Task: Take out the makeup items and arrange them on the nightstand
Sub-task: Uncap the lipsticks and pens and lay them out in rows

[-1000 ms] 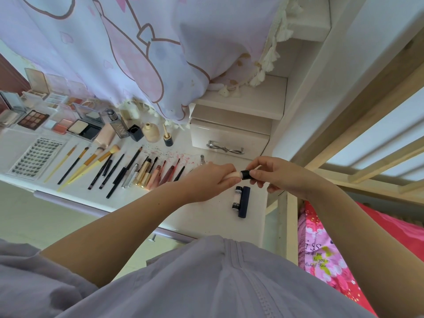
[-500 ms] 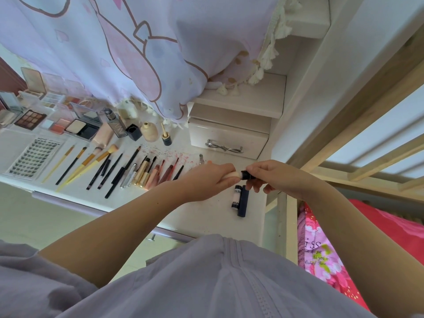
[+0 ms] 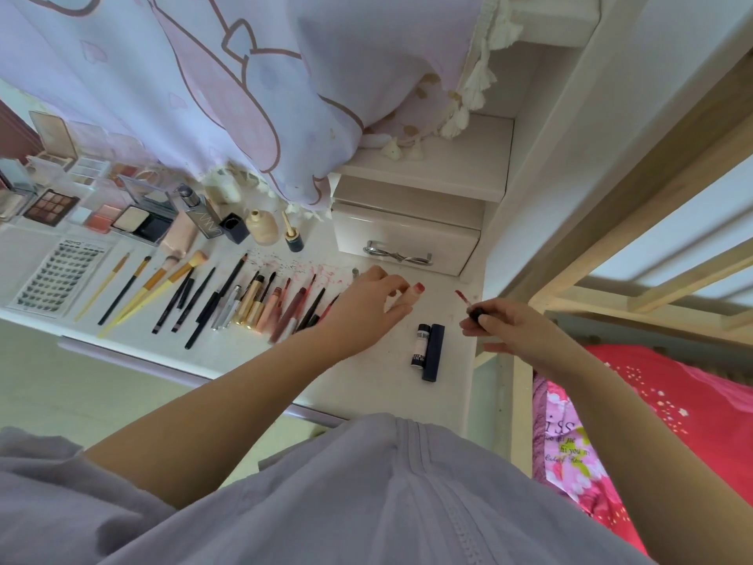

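Lip gloss tube (image 3: 412, 291) in L hand (image 3: 366, 307), wand (image 3: 468, 305) pinched in R hand (image 3: 509, 328); labels unreadable.

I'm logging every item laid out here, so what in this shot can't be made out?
- Tube in the left hand: the fingers' grip covers all but its red end.
- Cap in the right hand: mostly covered; only the applicator wand shows.
- Label on the small tube: too small to read.
- Palettes at the left edge: partly cut off.
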### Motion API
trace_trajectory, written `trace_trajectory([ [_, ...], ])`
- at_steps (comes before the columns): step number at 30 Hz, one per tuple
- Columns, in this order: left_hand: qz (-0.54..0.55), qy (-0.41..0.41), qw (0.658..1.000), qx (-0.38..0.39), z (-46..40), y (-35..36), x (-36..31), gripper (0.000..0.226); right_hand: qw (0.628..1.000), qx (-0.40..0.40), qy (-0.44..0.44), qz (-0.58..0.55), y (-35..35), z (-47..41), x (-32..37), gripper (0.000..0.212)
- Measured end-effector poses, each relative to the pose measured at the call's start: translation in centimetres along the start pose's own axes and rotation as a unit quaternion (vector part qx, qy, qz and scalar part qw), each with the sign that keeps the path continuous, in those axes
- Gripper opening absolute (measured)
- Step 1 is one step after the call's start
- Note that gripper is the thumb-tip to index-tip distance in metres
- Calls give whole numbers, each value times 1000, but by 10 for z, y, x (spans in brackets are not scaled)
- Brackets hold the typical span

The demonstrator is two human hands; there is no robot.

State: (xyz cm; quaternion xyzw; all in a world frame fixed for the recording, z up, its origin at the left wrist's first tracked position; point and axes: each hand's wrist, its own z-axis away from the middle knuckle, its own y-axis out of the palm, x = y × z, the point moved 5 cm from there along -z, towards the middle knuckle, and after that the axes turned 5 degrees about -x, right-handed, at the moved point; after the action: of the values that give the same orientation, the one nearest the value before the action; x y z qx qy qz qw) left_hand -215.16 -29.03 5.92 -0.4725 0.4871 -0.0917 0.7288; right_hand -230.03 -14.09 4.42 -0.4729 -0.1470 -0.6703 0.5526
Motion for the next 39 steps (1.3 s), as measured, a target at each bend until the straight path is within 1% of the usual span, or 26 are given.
trace_trajectory([
  [2,38,-43,997,-48,-4,11,-5,38,999,-44,1,0,3,-5,-13,16],
  [4,92,-96,989,-56,-9,32,-4,36,997,-78,1,16,8,-13,-23,14],
  [6,132,-144,979,-57,-14,52,0,36,992,-108,-17,57,13,-24,-29,17],
  [8,155,-168,970,-80,-20,65,6,31,985,-139,-47,90,20,-38,-28,19],
  [10,144,-186,967,-101,-25,72,12,26,979,-160,-60,111,27,-53,-26,24],
  [14,65,-189,973,-115,-38,79,20,24,976,-152,-74,140,41,-77,-23,22],
  [17,39,-185,977,-99,-45,86,21,22,973,-149,-81,158,44,-86,-23,18],
  [19,29,-185,977,-102,-46,89,24,22,972,-146,-85,161,43,-89,-22,18],
  [22,50,-205,972,-108,-44,91,25,27,974,-142,-85,152,43,-89,-20,26],
  [24,77,-228,962,-126,-37,86,24,36,978,-145,-63,133,40,-86,-22,34],
  [26,120,-239,954,-135,-22,80,22,35,977,-155,-35,145,33,-80,-29,35],
  [28,132,-214,960,-121,-3,79,22,26,965,-154,-33,208,28,-72,-33,29],
  [30,103,-191,971,-95,16,84,24,21,948,-137,-73,278,32,-66,-28,27],
  [32,77,-194,977,-42,26,95,27,22,917,-106,-121,365,45,-63,-17,30],
  [34,29,-199,980,14,28,104,27,27,878,-81,-138,451,60,-61,-9,32],
  [35,10,-200,979,27,27,106,25,29,862,-76,-141,481,66,-61,-7,33],
  [37,1,-214,976,30,22,106,25,33,844,-76,-141,511,73,-61,-7,32],
  [39,1,-229,973,26,19,105,27,35,843,-73,-137,515,76,-61,-9,32],
])
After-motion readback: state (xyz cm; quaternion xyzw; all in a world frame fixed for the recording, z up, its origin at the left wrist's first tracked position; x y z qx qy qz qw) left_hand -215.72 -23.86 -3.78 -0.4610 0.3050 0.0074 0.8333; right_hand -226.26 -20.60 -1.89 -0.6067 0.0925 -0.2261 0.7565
